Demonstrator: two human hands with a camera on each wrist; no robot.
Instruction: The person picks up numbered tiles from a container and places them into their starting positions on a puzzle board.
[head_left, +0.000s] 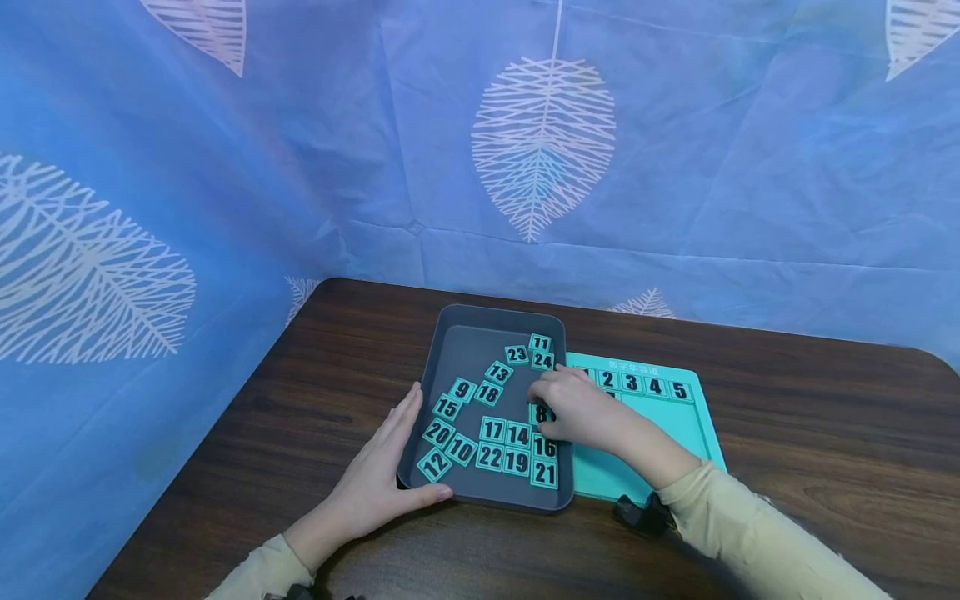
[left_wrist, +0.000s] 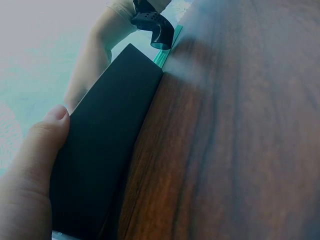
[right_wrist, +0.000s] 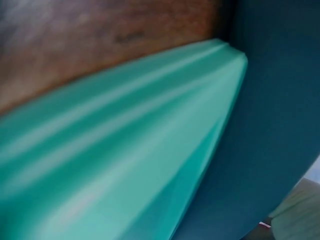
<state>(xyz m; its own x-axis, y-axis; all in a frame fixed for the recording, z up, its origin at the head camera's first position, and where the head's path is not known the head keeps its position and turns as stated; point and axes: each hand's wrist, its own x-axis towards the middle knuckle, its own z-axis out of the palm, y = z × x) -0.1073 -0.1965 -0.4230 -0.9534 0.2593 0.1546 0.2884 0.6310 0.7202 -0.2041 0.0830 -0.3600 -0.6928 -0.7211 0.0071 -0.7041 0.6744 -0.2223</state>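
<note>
A dark grey tray (head_left: 465, 350) holds several teal number tiles, among them the 12 tile (head_left: 434, 465) and the 23 tile (head_left: 517, 355). My left hand (head_left: 375, 475) rests at the tray's near left corner, fingers straight along the left side and thumb along the front wall. Over the tray's right part, my right hand (head_left: 581, 408) pinches the 8 tile (head_left: 540, 413) between thumb and fingers; the hand covers part of it. To the right lies a teal board (head_left: 660, 425) with tiles 2 to 5 in its top row. My right forearm hides part of the board.
The tray's right side lies against or over the board's left edge; I cannot tell which. Both sit on a dark wooden table (head_left: 817, 425). Blue cloth (head_left: 705, 150) with white leaf prints hangs behind and at the left. A black wrist device (head_left: 643, 515) is near the board's front edge.
</note>
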